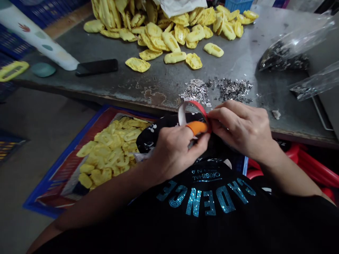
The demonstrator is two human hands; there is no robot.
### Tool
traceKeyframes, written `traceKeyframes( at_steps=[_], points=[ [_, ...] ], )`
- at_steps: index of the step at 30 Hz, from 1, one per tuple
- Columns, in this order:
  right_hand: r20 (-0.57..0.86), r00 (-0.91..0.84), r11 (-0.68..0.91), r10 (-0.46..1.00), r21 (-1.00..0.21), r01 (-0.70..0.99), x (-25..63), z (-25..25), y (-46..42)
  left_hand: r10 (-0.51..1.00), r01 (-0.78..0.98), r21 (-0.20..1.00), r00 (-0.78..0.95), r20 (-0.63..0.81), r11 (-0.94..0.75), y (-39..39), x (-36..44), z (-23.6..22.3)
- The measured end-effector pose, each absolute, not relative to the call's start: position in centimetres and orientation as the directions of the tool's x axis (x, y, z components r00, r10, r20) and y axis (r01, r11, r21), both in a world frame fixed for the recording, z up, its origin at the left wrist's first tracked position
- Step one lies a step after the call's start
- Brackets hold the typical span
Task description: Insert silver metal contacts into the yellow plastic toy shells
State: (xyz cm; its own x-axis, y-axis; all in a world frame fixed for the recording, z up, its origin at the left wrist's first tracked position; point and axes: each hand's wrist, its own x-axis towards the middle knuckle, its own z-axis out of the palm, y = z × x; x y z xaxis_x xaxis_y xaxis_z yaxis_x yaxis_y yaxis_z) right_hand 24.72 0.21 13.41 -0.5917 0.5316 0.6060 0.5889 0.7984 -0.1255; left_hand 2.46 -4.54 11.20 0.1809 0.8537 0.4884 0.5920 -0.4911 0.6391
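Observation:
A curled red strip (198,105) with a pale underside arches above my fingers, over my lap. My left hand (177,148) pinches one end of it between thumb and forefinger. An orange covering (196,127) wraps that forefinger. From the other side, the thumb and bent fingers of my right hand (242,127) close on the strip near the same spot, the fingertips of both hands almost meeting. Small silvery metal pieces (197,91) lie on the table edge just beyond my hands, beside a darker heap of similar pieces (234,90).
Yellow molded plastic parts (169,40) pile up across the metal table (111,86). A blue crate (42,203) on my left holds more. Plastic bags (286,56) of metal pieces are at right; a black phone (96,67) lies at left. Something red (315,165) stands beneath the table.

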Motion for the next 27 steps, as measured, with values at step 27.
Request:
traceKeyframes(
  at_steps=[27],
  points=[
    [0.696, -0.600, 0.769, 0.394, 0.107, 0.630, 23.5, 11.1, -1.4, 0.600, 0.648, 0.281, 0.343, 0.722, -0.708, -4.8, 2.1, 10.0]
  ],
)
